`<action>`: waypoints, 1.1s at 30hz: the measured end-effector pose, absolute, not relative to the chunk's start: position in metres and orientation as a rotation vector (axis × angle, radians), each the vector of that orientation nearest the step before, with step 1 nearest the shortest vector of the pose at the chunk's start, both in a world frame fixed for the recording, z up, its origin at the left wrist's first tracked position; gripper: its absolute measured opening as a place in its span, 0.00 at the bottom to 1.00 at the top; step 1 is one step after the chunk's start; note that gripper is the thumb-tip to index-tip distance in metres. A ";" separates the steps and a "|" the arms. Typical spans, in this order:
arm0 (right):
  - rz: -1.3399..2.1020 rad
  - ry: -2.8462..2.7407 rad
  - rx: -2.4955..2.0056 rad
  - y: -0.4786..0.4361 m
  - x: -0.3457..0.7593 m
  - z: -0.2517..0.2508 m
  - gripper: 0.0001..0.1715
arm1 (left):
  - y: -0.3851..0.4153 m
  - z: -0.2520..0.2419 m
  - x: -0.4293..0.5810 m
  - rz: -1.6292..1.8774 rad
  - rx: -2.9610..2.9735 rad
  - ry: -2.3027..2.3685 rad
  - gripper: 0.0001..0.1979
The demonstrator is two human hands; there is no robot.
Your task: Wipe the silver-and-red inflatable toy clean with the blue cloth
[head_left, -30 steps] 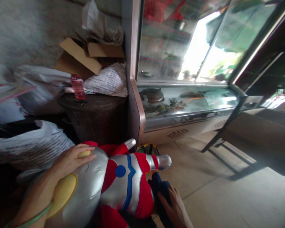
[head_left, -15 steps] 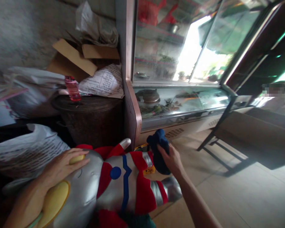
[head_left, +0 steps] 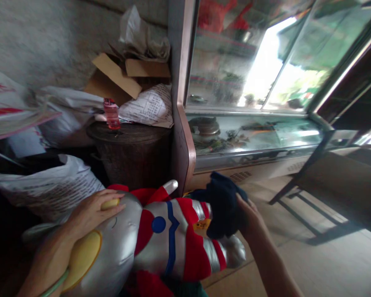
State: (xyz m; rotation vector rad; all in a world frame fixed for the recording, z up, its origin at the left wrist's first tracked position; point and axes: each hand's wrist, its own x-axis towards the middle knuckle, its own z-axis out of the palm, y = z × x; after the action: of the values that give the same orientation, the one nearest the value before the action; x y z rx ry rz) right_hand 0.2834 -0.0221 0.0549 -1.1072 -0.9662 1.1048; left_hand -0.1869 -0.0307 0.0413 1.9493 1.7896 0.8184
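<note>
A plush doll (head_left: 154, 251) in silver and red, with a blue stripe and yellow eyes, lies on its back across the front of the view. My left hand (head_left: 92, 210) lies on its silver head, fingers stretched out and apart around one yellow eye. A dark blue cloth (head_left: 224, 206) is bunched in my right hand (head_left: 249, 214), whose fingers are partly hidden behind it. The cloth hangs over the doll's legs, close to its silver foot (head_left: 235, 251); whether it touches them I cannot tell.
Behind the doll stands a dark round bin (head_left: 130, 154) carrying a pink bottle (head_left: 111, 114) and a printed bag (head_left: 151, 106). An open cardboard box (head_left: 117, 78) sits behind. A glass display cabinet (head_left: 190, 159) rises ahead; a dark bench (head_left: 336, 181) is at right. Printed sacks (head_left: 71, 185) lie left.
My right hand has brought the cloth nearer, and the cloth now spreads wider and hangs looser. The left hand stays on the doll's head. The whole view has shifted, showing more of the left side.
</note>
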 end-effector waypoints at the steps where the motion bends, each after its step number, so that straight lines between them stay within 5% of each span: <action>1: 1.092 -0.915 -1.055 -0.020 0.291 0.056 0.28 | -0.030 0.041 -0.187 0.810 1.969 1.783 0.30; 22: 1.202 -0.977 -1.301 0.024 0.302 -0.031 0.35 | -0.037 0.043 -0.195 0.926 2.078 1.783 0.22; 33: 0.960 -0.613 -1.350 0.024 0.326 -0.053 0.28 | -0.039 0.044 -0.197 0.888 1.932 1.804 0.26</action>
State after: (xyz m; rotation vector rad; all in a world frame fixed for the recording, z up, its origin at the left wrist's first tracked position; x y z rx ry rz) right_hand 0.3262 0.0236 -0.0530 -1.3500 -0.6135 0.9598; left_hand -0.1969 -0.0394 0.0436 1.9317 1.8036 0.8883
